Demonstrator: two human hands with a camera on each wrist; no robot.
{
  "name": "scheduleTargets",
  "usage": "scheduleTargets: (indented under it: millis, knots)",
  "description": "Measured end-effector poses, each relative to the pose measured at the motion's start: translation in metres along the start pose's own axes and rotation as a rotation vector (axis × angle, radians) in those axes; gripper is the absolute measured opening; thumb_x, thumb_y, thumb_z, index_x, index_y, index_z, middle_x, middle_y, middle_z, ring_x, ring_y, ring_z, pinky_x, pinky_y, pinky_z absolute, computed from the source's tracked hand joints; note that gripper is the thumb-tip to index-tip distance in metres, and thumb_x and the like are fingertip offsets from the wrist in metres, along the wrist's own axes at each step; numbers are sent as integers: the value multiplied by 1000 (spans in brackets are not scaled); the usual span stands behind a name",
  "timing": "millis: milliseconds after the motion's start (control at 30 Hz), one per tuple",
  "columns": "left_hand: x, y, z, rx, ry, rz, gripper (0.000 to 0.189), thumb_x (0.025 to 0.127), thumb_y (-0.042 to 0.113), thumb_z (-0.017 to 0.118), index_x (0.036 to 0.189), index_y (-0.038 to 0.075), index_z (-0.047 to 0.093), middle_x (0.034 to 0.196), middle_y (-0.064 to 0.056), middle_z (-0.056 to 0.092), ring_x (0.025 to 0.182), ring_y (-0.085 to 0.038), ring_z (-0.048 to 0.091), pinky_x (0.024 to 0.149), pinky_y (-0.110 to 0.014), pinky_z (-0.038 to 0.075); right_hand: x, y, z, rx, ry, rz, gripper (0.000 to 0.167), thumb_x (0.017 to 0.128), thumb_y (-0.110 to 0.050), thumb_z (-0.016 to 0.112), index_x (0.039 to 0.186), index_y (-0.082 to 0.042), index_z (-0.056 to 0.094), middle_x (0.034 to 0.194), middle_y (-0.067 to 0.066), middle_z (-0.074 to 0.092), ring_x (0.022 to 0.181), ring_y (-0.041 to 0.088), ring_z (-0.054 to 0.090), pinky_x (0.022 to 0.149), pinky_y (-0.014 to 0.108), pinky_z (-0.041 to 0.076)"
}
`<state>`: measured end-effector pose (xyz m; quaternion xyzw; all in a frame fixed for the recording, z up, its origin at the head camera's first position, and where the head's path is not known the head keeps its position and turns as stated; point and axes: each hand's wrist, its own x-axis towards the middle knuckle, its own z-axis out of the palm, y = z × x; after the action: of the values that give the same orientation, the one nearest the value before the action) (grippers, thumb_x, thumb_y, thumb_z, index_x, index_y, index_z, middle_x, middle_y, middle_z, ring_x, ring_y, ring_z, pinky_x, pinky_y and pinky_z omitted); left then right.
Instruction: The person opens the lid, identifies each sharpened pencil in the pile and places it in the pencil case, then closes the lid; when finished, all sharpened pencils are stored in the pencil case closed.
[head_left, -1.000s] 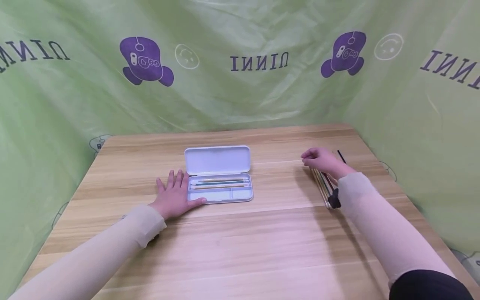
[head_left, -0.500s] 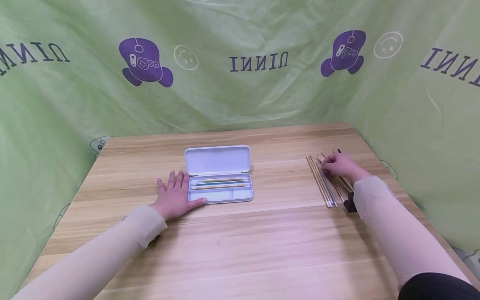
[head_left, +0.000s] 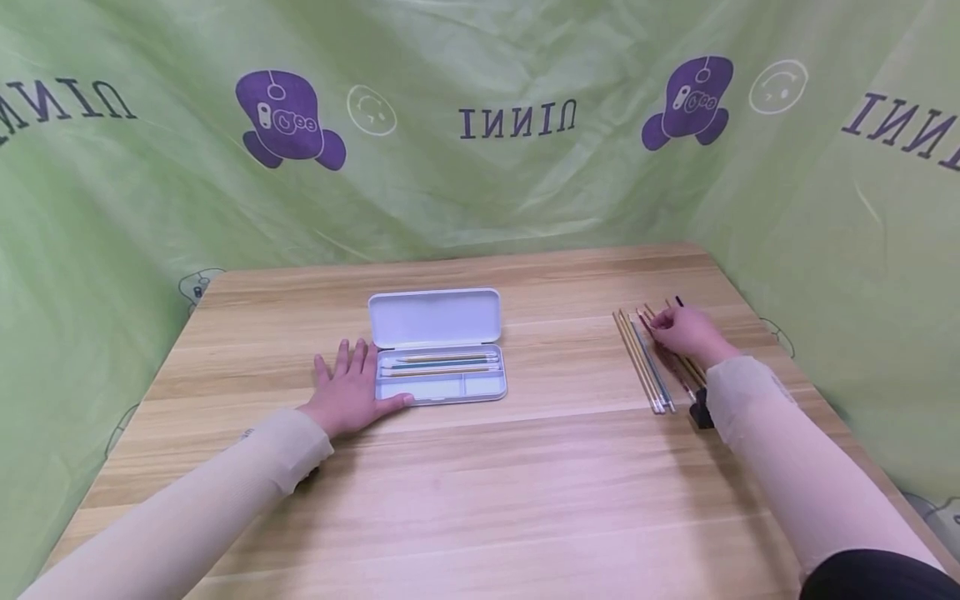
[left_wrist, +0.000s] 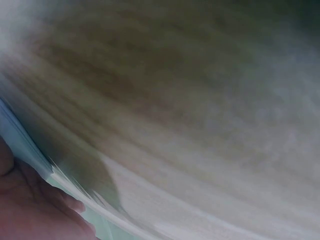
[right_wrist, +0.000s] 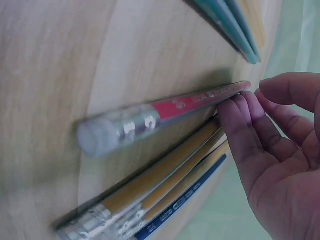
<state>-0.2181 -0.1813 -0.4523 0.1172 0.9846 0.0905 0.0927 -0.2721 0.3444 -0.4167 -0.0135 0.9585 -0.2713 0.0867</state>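
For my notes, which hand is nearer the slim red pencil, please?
Right: the right hand is at the pencil's far end; the left hand lies farther left, beside the open pale rectangular case.

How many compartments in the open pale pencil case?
3: long rear compartment holding gold and teal pencils, front-left compartment, smaller front-right compartment. None looks hidden.

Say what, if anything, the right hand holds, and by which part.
The right hand touches the red pencil near the end opposite its eraser; gripping cannot be confirmed.
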Motion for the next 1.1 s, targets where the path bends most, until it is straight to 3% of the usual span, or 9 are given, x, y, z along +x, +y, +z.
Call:
scheduleTargets:
  millis: [200, 333, 467, 667, 733, 967, 1100]
  knots:
    - [2, -1, 4, -1, -9, 1, 122, 90, 83, 47, 160, -11, 11, 166, -33, 6, 152, -53, -5, 110, -77, -12, 3, -1, 1, 10, -43, 9, 40, 95, -10, 67, 120, 19, 59, 114, 33, 65, 106, 46, 62, 98, 59, 48]
    - [3, -3, 5, -1, -4, 0, 123, 90, 84, 47, 160, -11, 11, 166, -33, 5, 152, -53, -5, 110, -77, -12, 7, -1, 0, 2, -77, 33, 42, 94, -17, 72, 117, 17, 62, 111, 30, 67, 105, 43, 62, 99, 58, 46]
    - [4, -4, 5, -3, -3, -4, 123, 89, 84, 47, 160, -11, 11, 166, -33, 5, 152, -53, -6, 111, -77, -12, 13, -3, 0, 60, -115, 81, 38, 93, -16, 74, 113, 15, 64, 98, 20, 71, 91, 29, 66, 89, 46, 51]
    - [3, -1, 3, -9, -17, -8, 123, 90, 83, 47, 161, -10, 9, 167, -33, 4, 152, -52, -8, 111, -76, -13, 16, -5, 1, 291, -173, 141, 24, 92, -1, 74, 104, 14, 60, 77, 2, 67, 67, 7, 63, 66, 23, 54]
    - [2, 0, 1, -11, -17, -10, 122, 91, 82, 47, 161, -10, 9, 167, -33, 4, 153, -52, -7, 111, -76, -12, 16, -6, 1, 329, -188, 140, 22, 93, 1, 72, 104, 14, 59, 76, 2, 67, 66, 6, 63, 65, 22, 55]
    - [1, 1, 0, -6, -11, -9, 121, 91, 82, 48, 160, -11, 11, 166, -33, 6, 153, -52, -5, 112, -76, -10, 13, -5, -4, 273, -210, 106, 23, 95, -2, 70, 108, 15, 60, 84, 5, 66, 71, 11, 61, 67, 26, 54]
    - [1, 0, 1, -6, -10, -5, 121, 91, 82, 47, 160, -11, 11, 166, -33, 6, 153, -52, -6, 112, -77, -10, 14, -9, -9, 335, -233, 90, 21, 98, 1, 64, 109, 17, 59, 82, 3, 66, 71, 10, 62, 68, 26, 55]
